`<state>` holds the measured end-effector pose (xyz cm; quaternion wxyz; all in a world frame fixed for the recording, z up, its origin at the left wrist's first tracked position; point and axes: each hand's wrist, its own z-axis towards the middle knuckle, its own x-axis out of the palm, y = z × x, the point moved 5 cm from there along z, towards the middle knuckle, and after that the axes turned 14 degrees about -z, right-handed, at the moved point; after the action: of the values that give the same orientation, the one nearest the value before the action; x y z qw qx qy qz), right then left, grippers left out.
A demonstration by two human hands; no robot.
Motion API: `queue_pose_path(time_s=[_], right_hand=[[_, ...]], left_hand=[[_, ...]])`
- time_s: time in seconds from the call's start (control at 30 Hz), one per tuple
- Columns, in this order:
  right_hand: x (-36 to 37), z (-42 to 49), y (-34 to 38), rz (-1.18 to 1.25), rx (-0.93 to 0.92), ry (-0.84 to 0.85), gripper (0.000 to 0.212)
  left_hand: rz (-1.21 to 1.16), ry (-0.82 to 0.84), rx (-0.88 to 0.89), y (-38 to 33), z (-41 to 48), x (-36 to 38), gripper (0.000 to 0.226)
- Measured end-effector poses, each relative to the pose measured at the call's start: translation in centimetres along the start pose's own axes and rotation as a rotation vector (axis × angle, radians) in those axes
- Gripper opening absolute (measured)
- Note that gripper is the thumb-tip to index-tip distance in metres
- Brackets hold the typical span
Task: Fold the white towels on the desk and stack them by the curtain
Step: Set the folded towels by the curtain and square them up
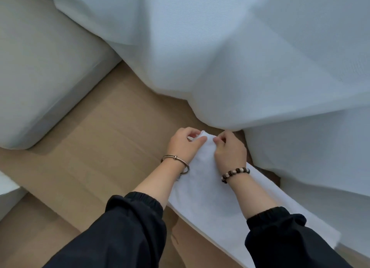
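A long white towel [202, 189] lies as a narrow strip on the wooden desk [96, 147], running from the lower right up toward the curtain [230, 57]. My left hand [183, 145] pinches the towel's far end at its left corner. My right hand [230, 149] pinches the same end at its right corner, close to the curtain's hem. Both forearms in dark sleeves lie over the towel. The towel's near end at the lower right is partly hidden by my right sleeve.
A sheer white curtain drapes over the back and right of the desk. A pale cushioned seat or upholstered block [40, 67] stands at the left. Another pale edge [8, 189] shows at the far left.
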<state>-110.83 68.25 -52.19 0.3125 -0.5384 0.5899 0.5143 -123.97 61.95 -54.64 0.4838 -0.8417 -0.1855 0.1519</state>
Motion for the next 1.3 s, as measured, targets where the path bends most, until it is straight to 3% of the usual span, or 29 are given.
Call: queue_pose_path(time_s=[0.23, 0.33, 0.43, 0.67, 0.83, 0.97, 1.07, 1.23, 1.3], right_hand=[[0.6, -0.1, 0.2, 0.020, 0.028, 0.019, 0.015], [0.1, 0.4, -0.1, 0.037, -0.049, 0.101, 0.014], [-0.1, 0.6, -0.7, -0.044, -0.067, 0.163, 0.024], [-0.8, 0.6, -2.3, -0.283, -0.021, 0.229, 0.051], [-0.9, -0.2, -2.7, -0.302, -0.025, 0.153, 0.051], [-0.3, -0.9, -3.0, -0.205, -0.033, 0.064, 0.046], [-0.1, -1.3, -3.2, -0.147, -0.052, 0.003, 0.043], [0.1, -1.5, -3.3, -0.157, -0.087, -0.053, 0.042], [0.1, -1.5, -3.2, -0.168, -0.087, -0.071, 0.042]], left_hand=[[0.007, 0.029, 0.043, 0.1, -0.4, 0.8, 0.024], [0.014, 0.033, 0.047, -0.4, -0.1, 1.0, 0.015], [0.100, 0.028, 0.070, -1.1, 0.4, 1.0, 0.005], [0.423, -0.038, 0.112, -2.2, 1.2, 1.3, 0.013], [0.209, -0.168, 0.060, -1.6, -0.3, 1.2, 0.010], [0.137, -0.084, -0.181, -1.1, 0.9, 1.2, 0.021], [0.296, 0.063, -0.379, -1.6, 2.4, 1.2, 0.037], [0.658, 0.281, -0.364, -3.1, 3.7, 0.6, 0.057], [0.616, 0.297, -0.326, -3.0, 3.6, 0.7, 0.042]])
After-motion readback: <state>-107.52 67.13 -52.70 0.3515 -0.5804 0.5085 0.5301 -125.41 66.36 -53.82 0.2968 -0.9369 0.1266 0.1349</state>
